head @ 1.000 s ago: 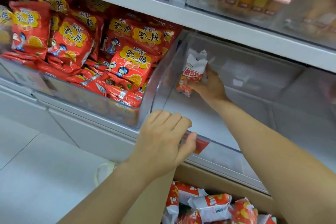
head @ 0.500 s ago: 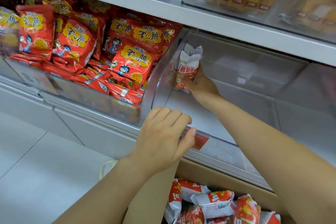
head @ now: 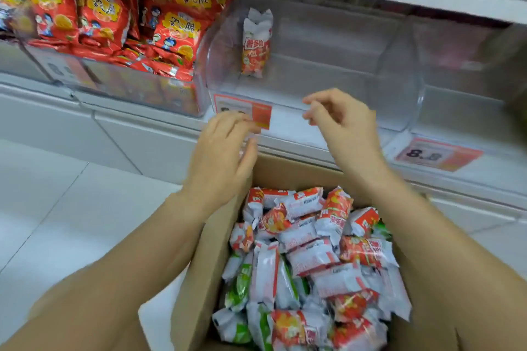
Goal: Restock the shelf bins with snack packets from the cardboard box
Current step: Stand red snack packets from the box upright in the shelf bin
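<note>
Since the earlier frame the right hand (head: pixel 346 125) has let go of the snack packet (head: pixel 255 43) and drawn back out of the clear bin (head: pixel 399 88); the left hand (head: pixel 225 151) has left the bin's front edge. Both hands now hover above the cardboard box (head: pixel 199 279), fingers loosely spread, holding nothing. The packet stands upright at the bin's left wall. More packets (head: pixel 308 259) fill the box. A price label (head: pixel 437 154) right of the bin reads "8.8".
</note>
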The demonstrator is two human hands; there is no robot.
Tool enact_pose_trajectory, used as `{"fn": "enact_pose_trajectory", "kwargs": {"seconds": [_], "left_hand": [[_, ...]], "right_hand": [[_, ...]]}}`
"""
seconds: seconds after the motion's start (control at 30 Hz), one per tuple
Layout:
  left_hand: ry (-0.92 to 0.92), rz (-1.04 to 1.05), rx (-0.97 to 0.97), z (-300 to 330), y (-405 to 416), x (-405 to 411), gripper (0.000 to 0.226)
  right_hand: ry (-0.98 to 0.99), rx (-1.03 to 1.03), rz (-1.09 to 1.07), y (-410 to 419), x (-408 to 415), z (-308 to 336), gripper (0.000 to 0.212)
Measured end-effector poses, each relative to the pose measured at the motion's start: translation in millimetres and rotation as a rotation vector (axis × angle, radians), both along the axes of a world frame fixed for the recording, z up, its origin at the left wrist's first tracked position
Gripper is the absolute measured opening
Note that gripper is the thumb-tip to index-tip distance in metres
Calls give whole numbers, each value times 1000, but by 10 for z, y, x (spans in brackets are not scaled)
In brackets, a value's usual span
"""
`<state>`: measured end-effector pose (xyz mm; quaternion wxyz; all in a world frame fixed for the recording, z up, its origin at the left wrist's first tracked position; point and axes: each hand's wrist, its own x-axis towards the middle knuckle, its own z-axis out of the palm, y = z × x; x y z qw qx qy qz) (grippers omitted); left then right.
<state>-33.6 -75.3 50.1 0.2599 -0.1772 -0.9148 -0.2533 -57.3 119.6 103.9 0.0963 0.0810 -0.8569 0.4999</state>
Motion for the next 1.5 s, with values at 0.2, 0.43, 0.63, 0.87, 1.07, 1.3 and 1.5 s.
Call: {"fn": "enact_pose_trajectory", "kwargs": {"seconds": [0.2,0.43,0.63,0.87,1.07,1.3,1.5], "left_hand": [[-528,-88,-178,-965,305,915,29],[-848,69,-256,-1361,706,1330,57],[-993,212,-173,-1495,852,1385,87],[-1329,97,1226,-1011,712,1412,57],[-1305,-132,1998,-611,648,1448,61],[-1234,-159,1893,-230,733,1446,31],[-1291,-173,1693,-175,652,1419,39]], "right_hand": [[-469,513,41,600,1068,-1013,23],[-479,1364,442,850,1505,-1665,83],[-531,1270,367,877,1497,-1518,89],[-1004,8,-7,1079,1454,-951,40],[-1078,-839,-98,852,1485,-902,40],[-1000,-843,6,728,1510,-790,39],[-937,-764,82,636,1538,-724,23]]}}
